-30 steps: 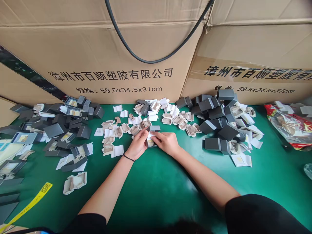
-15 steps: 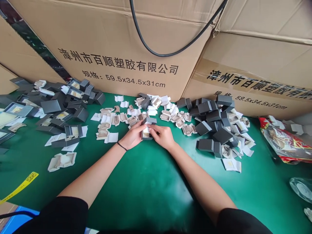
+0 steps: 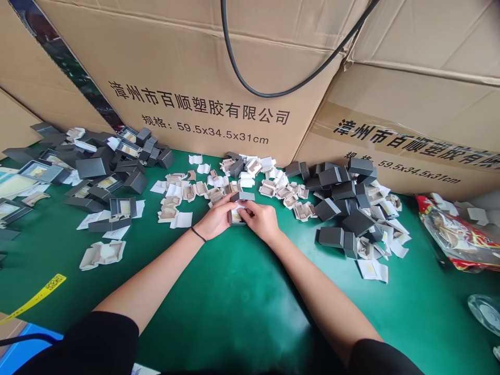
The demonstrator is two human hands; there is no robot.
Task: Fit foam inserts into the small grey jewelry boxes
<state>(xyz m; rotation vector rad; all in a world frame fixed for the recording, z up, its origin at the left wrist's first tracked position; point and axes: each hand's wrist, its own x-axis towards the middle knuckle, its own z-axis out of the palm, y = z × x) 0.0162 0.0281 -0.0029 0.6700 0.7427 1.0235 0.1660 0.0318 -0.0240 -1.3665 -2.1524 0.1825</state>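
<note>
In the middle of the green table, my left hand [image 3: 214, 221] is wrapped round a small dark grey box [image 3: 237, 221] from its left side. The box's lid [image 3: 242, 196] stands raised at the far edge. Inside it a white paper insert [image 3: 237, 208] and something yellowish show. My right hand [image 3: 261, 221] reaches in from the right, its fingers curled and closed at the insert; the fingertips are partly hidden. Just beyond the hands lie crumpled cardboard inserts [image 3: 189, 192] and white paper slips.
Opened dark boxes [image 3: 94, 166] are heaped at left, with more boxes [image 3: 346, 190] at right. Large cartons [image 3: 187, 62] wall off the back, and a black cable [image 3: 269, 95] hangs in front. A red snack bag [image 3: 457, 232], a glass dish [image 3: 486, 314] and a yellow strip [image 3: 37, 299] lie at the sides.
The raised lid shows more of its dark face, and my right fingers have moved slightly within the box. The whole view has shifted a little.
</note>
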